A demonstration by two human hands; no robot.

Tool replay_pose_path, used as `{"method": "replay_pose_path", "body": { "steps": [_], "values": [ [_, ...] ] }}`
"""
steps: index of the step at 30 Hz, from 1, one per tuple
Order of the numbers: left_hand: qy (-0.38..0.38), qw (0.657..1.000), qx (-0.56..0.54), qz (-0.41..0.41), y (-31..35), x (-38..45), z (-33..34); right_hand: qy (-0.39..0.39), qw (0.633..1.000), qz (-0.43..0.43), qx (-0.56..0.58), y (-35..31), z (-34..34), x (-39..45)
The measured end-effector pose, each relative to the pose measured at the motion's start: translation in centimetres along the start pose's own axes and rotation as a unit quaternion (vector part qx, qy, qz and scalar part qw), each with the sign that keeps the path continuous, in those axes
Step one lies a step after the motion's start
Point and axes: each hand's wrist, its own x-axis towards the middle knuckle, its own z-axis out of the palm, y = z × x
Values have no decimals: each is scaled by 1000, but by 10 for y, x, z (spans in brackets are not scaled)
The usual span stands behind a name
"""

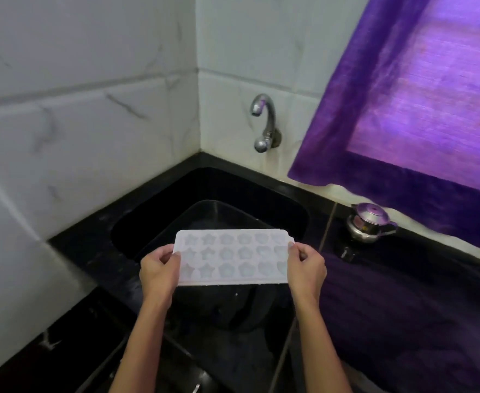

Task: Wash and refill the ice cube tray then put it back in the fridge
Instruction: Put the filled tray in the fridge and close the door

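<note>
Two bare forearms reach up from the bottom edge toward the ice cube tray (231,256), which is held level over the black sink (275,199). On the tray's left short edge, the left hand (158,272) grips with its thumb on top and its fingers (165,255) curled against the rim. On the tray's right short edge, the right hand (307,269) pinches the same way, thumb tip on the upper face and fingers wrapped behind. Three rows of star, flower and heart moulds face upward; whether they hold water cannot be told.

Directly under the tray sits a dark tub (219,211) inside the sink, its far rim showing beyond the tray's far edge. Well beyond the tray, on the tiled wall (77,123), a chrome tap (264,120) curves out above the sink's far side, with open air between spout and tray. Right of the tray, on the black desk (403,293), a small steel pot (370,222) with a lid stands near the wall, and a purple curtain (417,109) hangs above it. Left of the tray, the desk's narrow strip runs along the wall.
</note>
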Motion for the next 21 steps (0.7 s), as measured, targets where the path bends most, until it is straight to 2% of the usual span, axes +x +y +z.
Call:
{"method": "replay_pose_path", "body": {
  "steps": [12,21],
  "values": [
    [174,984,-47,6,-56,-84,-199,-165,984,-36,52,-34,63,-161],
    [317,946,-73,-4,-83,-174,-300,-293,954,-58,34,-40,80,-276]
  ]
}}
